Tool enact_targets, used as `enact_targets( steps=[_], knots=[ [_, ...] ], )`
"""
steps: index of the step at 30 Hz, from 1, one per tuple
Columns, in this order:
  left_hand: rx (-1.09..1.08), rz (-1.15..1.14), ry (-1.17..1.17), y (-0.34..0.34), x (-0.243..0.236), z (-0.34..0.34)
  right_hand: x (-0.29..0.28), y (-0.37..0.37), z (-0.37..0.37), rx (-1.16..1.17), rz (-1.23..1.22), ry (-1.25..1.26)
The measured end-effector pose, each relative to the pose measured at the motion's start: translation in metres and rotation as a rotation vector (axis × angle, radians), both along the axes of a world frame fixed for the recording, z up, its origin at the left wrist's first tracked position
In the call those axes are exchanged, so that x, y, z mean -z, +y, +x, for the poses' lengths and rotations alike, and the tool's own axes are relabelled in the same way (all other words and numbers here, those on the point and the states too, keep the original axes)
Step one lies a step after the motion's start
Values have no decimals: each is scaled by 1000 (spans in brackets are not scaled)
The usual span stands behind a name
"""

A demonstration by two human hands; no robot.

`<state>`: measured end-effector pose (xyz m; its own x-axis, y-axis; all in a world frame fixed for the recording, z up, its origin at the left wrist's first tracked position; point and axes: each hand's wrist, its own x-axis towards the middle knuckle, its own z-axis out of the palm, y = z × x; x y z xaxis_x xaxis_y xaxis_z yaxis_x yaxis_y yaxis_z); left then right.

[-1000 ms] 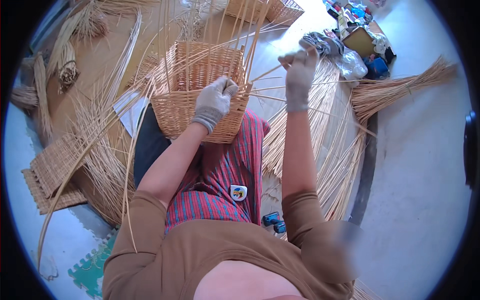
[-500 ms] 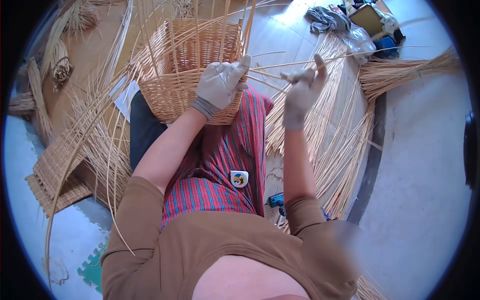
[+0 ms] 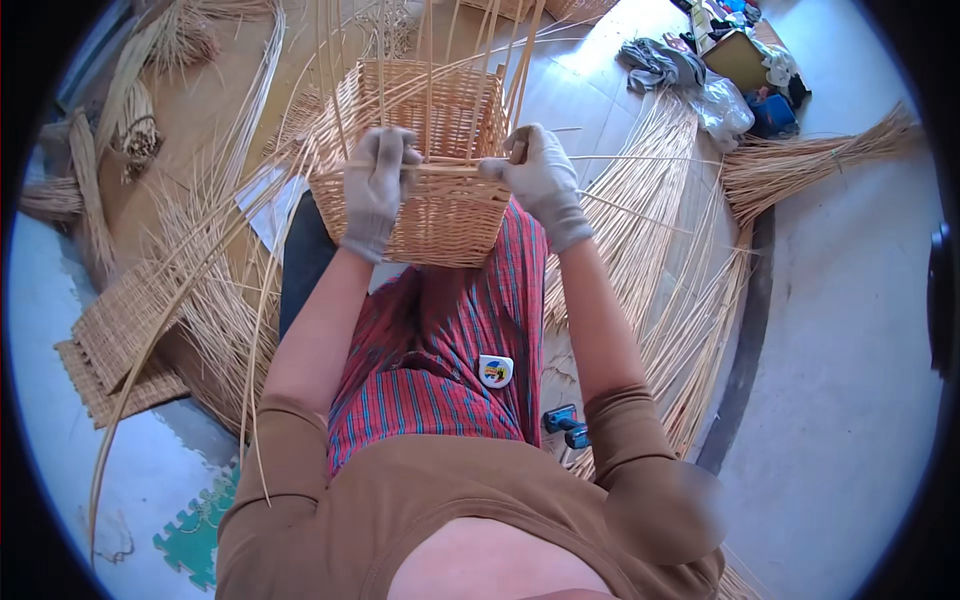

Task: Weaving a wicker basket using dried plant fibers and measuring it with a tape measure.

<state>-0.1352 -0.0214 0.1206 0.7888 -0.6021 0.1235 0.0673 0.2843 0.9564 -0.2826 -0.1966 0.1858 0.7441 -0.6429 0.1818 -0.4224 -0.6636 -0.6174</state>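
Note:
An unfinished wicker basket (image 3: 440, 225) rests on my lap, with upright stakes (image 3: 429, 80) rising from its walls. My left hand (image 3: 372, 195), in a pale work glove, is closed over the near rim at its left part, fingers curled round a cane strand. At the rim's right corner my right hand (image 3: 545, 180), gloved too, is closed with thumb and fingers together on the same cane strand (image 3: 450, 170), which runs along the rim between both hands. Loose strand ends (image 3: 640, 157) stick out to the right past my right hand. The fingertips are partly hidden.
Long loose canes (image 3: 640, 210) lie fanned on the floor at right, beside a tied bundle (image 3: 810, 160). Woven mats (image 3: 125, 325) and more canes lie at left. A round-cornered white tape measure (image 3: 495, 371) sits on my lap; a teal tool (image 3: 567, 425) lies beside my right leg.
My right hand has come left from out beside the basket to its right corner and closed. My left hand has shifted left along the rim, its fingers now curled. The view has moved slightly.

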Motion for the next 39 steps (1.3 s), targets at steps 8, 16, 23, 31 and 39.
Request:
enact_targets(
  steps=[8, 16, 23, 31, 39],
  knots=[
    [79, 107, -1009, -147, -89, -53, 55, 14, 27, 420, -29, -163],
    [-234, 149, -779, 47, 7, -47, 28, -1, 31, 507, -173, 25],
    [-359, 824, -1028, 130, 7, 24, -27, 146, 91, -91, 283, -531],
    [-219, 965, -978, 112, 6, 45, 21, 107, 196, 469, 916, -315],
    [-267, 741, -1103, 121, 18, 52, -9, 128, 194, 644, 800, -230]
  ],
)
